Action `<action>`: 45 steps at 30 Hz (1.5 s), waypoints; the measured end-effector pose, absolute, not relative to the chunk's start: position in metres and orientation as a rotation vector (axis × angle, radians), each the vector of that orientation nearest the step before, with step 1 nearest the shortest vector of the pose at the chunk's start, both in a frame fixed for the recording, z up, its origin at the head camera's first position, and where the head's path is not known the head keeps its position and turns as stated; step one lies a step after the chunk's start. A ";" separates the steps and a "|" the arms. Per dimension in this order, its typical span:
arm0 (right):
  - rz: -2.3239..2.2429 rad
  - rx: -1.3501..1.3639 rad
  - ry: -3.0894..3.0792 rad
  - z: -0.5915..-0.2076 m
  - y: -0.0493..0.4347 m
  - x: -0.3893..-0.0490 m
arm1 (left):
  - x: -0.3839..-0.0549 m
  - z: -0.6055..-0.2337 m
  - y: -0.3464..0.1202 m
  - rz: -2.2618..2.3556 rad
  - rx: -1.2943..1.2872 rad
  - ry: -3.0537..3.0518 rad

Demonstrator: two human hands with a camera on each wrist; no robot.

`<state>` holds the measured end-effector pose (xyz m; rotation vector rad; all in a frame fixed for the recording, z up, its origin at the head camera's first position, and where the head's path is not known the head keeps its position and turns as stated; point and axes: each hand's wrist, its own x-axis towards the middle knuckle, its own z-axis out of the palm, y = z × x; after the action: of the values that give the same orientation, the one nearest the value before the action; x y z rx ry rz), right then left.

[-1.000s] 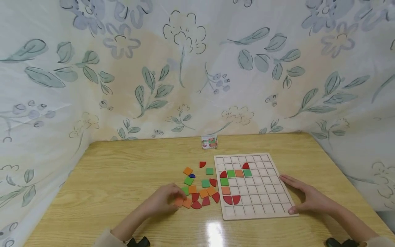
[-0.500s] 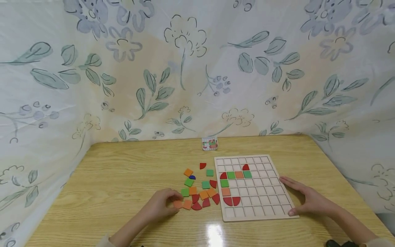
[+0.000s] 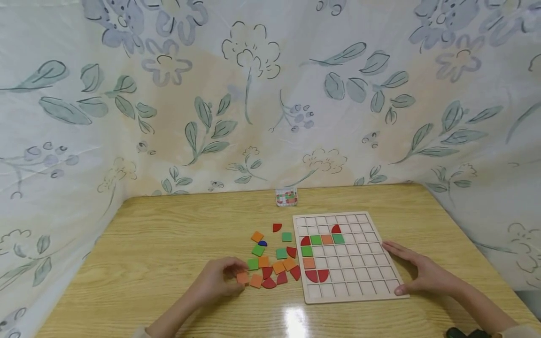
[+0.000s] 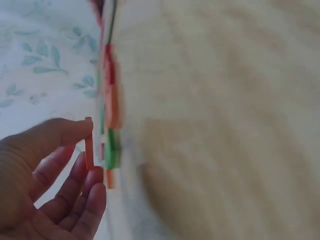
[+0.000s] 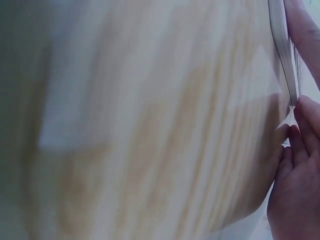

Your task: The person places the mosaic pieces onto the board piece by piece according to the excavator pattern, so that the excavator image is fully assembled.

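My left hand pinches a light-orange square tile between thumb and fingertips. In the left wrist view that tile appears edge-on, a thin strip tilted up between the fingers. Right beside it lie another light-orange tile and a green tile. My right hand rests along the right edge of a gridded wooden board, thumb at the near corner and fingers stretched up the side. Several red, green and orange pieces sit in the board's left cells, such as a red quarter-round.
Loose pieces spread left of the board, including an orange square, a blue piece and a red quarter-round. A small pattern card stands at the back of the wooden table, before a floral cloth.
The left hand's light-orange tile has come slightly left, away from the neighbouring light-orange tile it lay against, and has tipped up. My right hand stays at the board's edge.
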<state>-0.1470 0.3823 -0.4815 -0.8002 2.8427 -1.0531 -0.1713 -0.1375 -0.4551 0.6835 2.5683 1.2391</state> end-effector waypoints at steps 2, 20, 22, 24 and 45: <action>-1.054 -0.811 2.842 -0.481 0.382 -0.147 | -0.173 -0.451 -0.138 1.244 0.701 2.569; -1.011 -0.797 2.867 -0.480 0.382 -0.147 | -0.197 -0.438 -0.101 1.387 0.607 2.455; -1.009 -0.796 2.866 -0.479 0.383 -0.146 | -0.203 -0.437 -0.090 1.388 0.632 2.453; -1.012 -0.796 2.867 -0.479 0.382 -0.146 | -0.209 -0.437 -0.077 1.384 0.659 2.445; -0.904 -0.809 2.940 -0.476 0.381 -0.151 | -0.263 -0.424 0.065 1.215 0.857 2.490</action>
<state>-0.1508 0.3811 -0.4758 -0.8091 2.9402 -0.9040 -0.2634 0.0653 -0.4236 0.8573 2.4902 1.2150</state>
